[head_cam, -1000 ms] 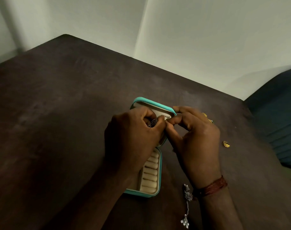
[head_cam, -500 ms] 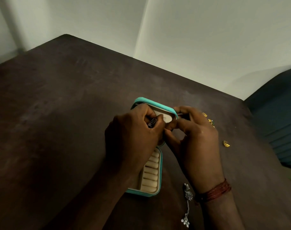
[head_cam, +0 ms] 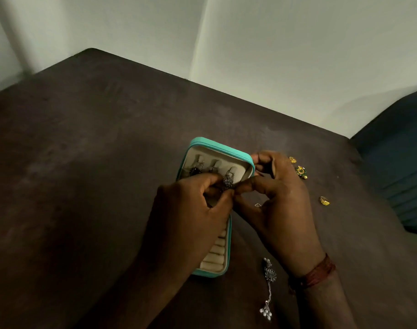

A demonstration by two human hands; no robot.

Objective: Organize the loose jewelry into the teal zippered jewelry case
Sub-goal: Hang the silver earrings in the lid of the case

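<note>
Teal jewelry case (head_cam: 226,151) lying open on the counter (head_cam: 83,186): left hand (head_cam: 190,210) pinches a silver earring (head_cam: 228,182) against its lid lining while right hand (head_cam: 277,200) grips the lid's edge to steady it.

The left hand (head_cam: 190,210) has been lowered from in front of the lid of the teal case (head_cam: 223,151), so the hung earrings inside the lid are now uncovered. A silver earring (head_cam: 228,181) is now pinched against the lid by both hands, the right hand (head_cam: 278,198) having been brought lower beside the lid's right edge.
</note>
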